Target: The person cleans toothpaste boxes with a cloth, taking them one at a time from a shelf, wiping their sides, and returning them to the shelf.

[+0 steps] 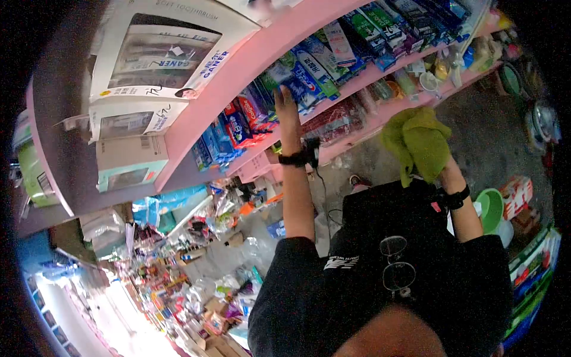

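My left hand (287, 110) reaches up to the pink shelf, fingers stretched out against a row of toothpaste boxes. Right beside its fingertips is a blue and white Crest toothpaste box (306, 78). A red Colgate box (250, 111) stands just to its left. Out on the right, my right hand (450, 172) is closed on a bunched olive-green cloth (419, 140), which covers most of its fingers. The cloth hangs in front of my body, apart from the shelf.
White toothbrush display boxes (160, 50) fill the upper shelf. Cups and bagged goods line the lower pink shelf (386, 122). A green basin (491, 209) stands at right. Piled goods (202, 291) cover the floor area at lower left. A cable (324, 190) hangs from my left wrist.
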A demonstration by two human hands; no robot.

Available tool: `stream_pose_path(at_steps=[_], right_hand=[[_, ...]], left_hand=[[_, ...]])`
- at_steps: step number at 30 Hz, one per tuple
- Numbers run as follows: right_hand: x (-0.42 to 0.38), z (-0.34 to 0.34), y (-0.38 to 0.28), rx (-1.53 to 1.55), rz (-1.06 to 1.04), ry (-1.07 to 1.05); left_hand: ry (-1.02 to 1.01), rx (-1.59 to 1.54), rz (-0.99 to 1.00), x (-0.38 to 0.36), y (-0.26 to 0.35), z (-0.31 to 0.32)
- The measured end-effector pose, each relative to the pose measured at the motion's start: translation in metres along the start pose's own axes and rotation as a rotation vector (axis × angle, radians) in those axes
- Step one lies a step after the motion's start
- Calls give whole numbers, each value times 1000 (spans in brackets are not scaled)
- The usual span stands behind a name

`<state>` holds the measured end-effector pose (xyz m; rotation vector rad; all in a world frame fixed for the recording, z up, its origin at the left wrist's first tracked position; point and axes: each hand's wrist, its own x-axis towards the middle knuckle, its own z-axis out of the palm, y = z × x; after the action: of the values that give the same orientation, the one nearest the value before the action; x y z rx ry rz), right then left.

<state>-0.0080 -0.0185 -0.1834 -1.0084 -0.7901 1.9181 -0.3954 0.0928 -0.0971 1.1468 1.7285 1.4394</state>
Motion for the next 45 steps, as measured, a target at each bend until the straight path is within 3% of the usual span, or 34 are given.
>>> stream_pose_path(at_steps=[2,3,4,6,7,9,10,12,13,16,17,18,20,21,22,25,31,34,35,37,38,39,40,41,42,45], right_hand=[[-9,-1,12,9,-34,118],[-16,0,21,24,-42,168],[-24,2,29,30,-48,216],[-37,12,48,44,-42,296],[-41,18,56,49,-44,327],[-50,28,70,59,-46,377],[-54,32,75,62,-49,403],[-61,39,86,66,-61,448],[-64,41,89,64,-66,462],[-75,40,97,69,-91,508],[-77,39,97,68,-100,516],[-77,36,98,64,-110,522],[-71,30,97,66,-136,518],[-67,25,94,67,-149,511],[-63,19,90,64,-162,510],[-45,4,79,59,-199,463],[-2,-15,57,54,-223,347],[27,-22,54,63,-216,246],[40,-23,51,63,-200,192],[58,-18,62,118,-190,96],[71,-21,67,138,-177,2],[81,-24,84,192,-161,-94],[68,16,46,-14,-175,-154],[65,52,22,-217,-213,-244],[64,81,4,-420,-294,-312],[66,157,-30,-1012,-684,-421]], left_hand=[[-8,-117,43,34,-63,-13],[21,97,263,28,-66,-21],[92,323,147,10,-56,-26],[-172,638,-8,3,-92,-45],[-184,641,-7,6,-123,-52],[-177,312,211,11,-165,-61],[-194,313,209,12,-171,-66],[-133,597,739,15,-171,-70],[-154,587,745,15,-166,-71],[-73,984,826,7,-137,-73],[-136,641,347,-5,-89,-66],[-128,639,353,-11,-72,-65],[-151,322,372,-12,-51,-61],[-307,76,319,11,-68,-53],[-310,79,345,25,-87,-50],[-283,-23,19,13,-49,-55],[-234,79,194,13,-60,-53],[-229,-199,20,59,-151,-54],[-183,-204,6,39,-132,-53],[-39,257,277,6,-61,-42],[-2,253,270,-5,-51,-38],[54,-314,-13,-16,-44,-39],[92,-886,-299,-26,-43,-41],[14,-57,116,-49,-68,-50],[-21,-264,10,-63,-70,-52],[-30,-447,-160,-121,39,-21]])
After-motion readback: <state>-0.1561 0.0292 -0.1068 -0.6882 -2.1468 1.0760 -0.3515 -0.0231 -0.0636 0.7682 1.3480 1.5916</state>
